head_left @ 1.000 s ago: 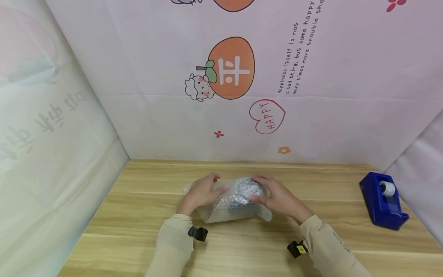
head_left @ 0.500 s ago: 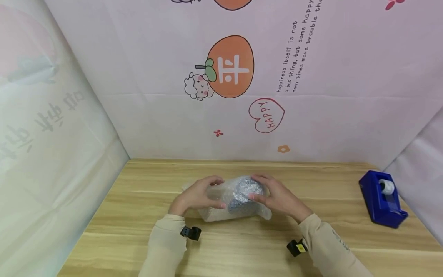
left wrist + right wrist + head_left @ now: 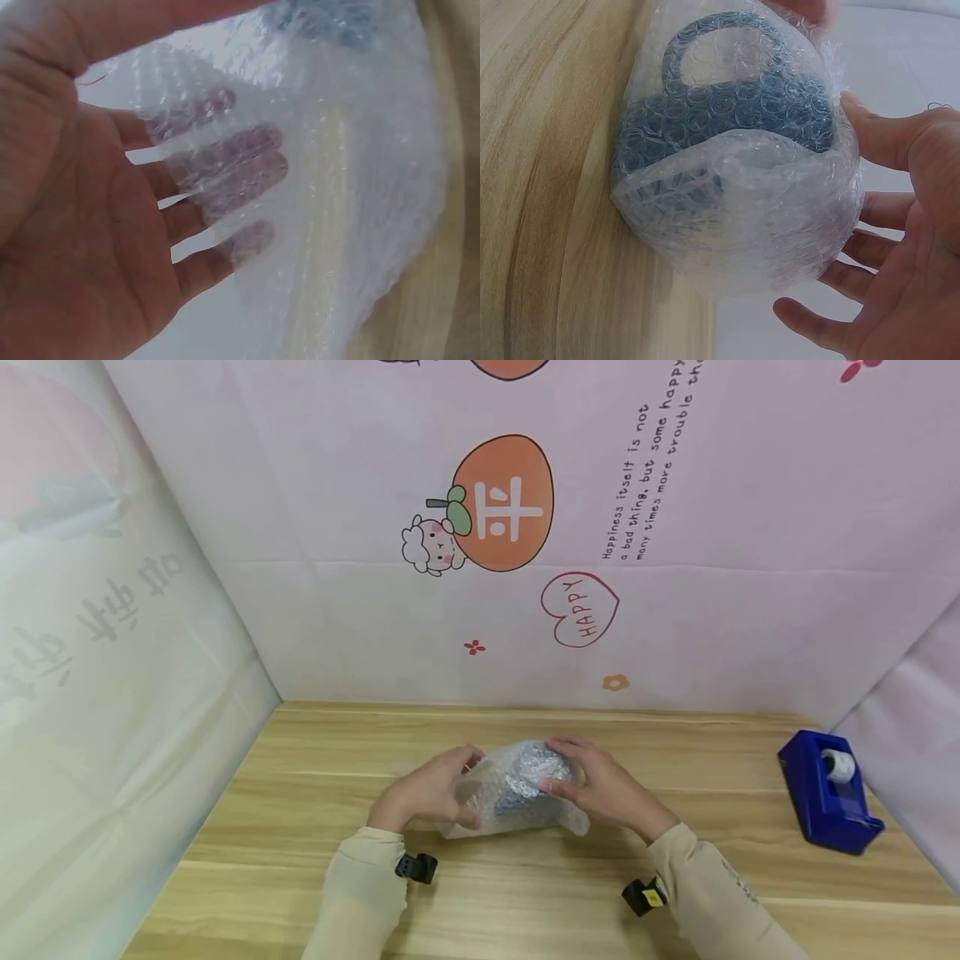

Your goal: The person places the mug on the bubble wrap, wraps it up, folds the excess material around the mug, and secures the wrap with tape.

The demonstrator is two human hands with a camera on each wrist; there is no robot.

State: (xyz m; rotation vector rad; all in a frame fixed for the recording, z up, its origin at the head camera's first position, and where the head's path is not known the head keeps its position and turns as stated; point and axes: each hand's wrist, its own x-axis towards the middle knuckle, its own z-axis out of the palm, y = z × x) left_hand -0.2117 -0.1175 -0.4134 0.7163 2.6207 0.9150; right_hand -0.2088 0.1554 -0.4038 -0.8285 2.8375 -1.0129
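Note:
A blue mug (image 3: 727, 112) lies inside bubble wrap (image 3: 487, 810), its looped handle showing through the layers in the right wrist view. My right hand (image 3: 603, 789) holds the wrapped mug at its right end, thumb on the near side and fingers round the far side. At the other end, my left hand (image 3: 423, 793) spreads around the loose part of the wrap. Through the film in the left wrist view, the left fingers (image 3: 251, 161) look straight and slightly apart, while the thumb reaches across the top. Whether the left thumb presses the wrap cannot be told.
A blue tape dispenser (image 3: 828, 793) with a roll of tape (image 3: 840, 767) stands at the right side of the wooden table (image 3: 525, 902). A printed white cloth (image 3: 337, 627) rises behind the table's far edge, with more cloth at both sides.
My left hand has lifted off the top of the wrap, drawn back slightly left, and spread round its loose end, with the thumb lower. The right hand keeps its hold.

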